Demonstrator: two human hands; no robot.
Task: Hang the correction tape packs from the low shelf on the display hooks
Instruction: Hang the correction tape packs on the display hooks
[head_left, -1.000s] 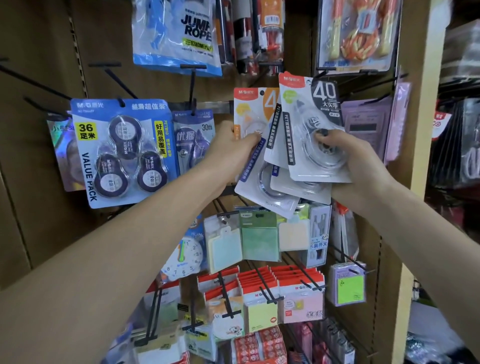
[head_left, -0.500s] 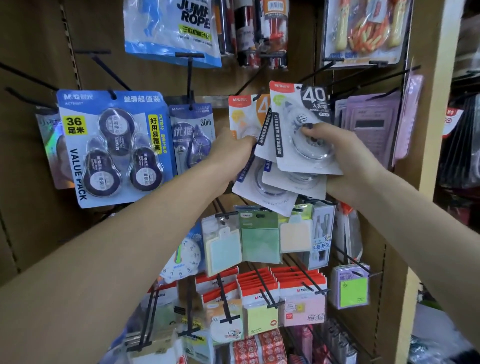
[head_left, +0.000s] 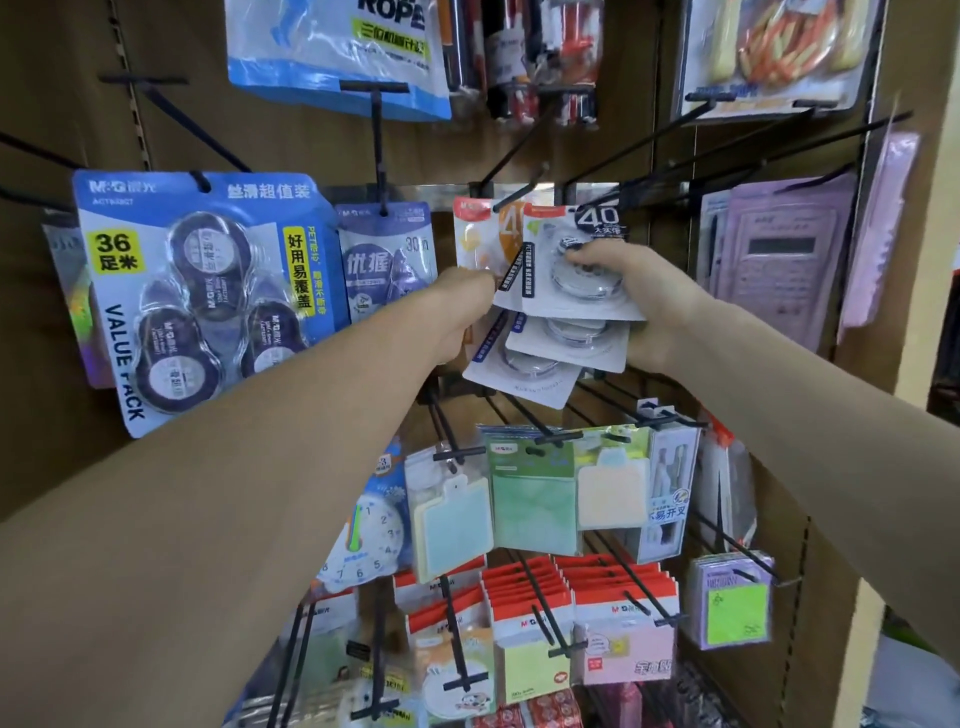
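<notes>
My right hand (head_left: 644, 301) grips the front white correction tape pack (head_left: 576, 265), marked 40, with the thumb over its clear blister. Its top edge lies against a black display hook (head_left: 514, 195). Two more white packs (head_left: 566, 345) fan out below it in the same grip. My left hand (head_left: 460, 317) pinches the left edges of the fanned packs. Behind them an orange-topped pack (head_left: 475, 234) hangs near the hook. Whether the hook passes through the front pack's hole is hidden.
A blue value pack of tapes (head_left: 202, 291) and a purple 30 m tape pack (head_left: 387, 260) hang to the left. Calculators (head_left: 779, 260) hang to the right. Bare black hooks (head_left: 649, 156) jut out above. Sticky-note packs (head_left: 535, 499) hang below.
Both hands have lifted the fanned packs up and in toward the hook. The front pack's top now meets the hook's tip. The camera view has come closer.
</notes>
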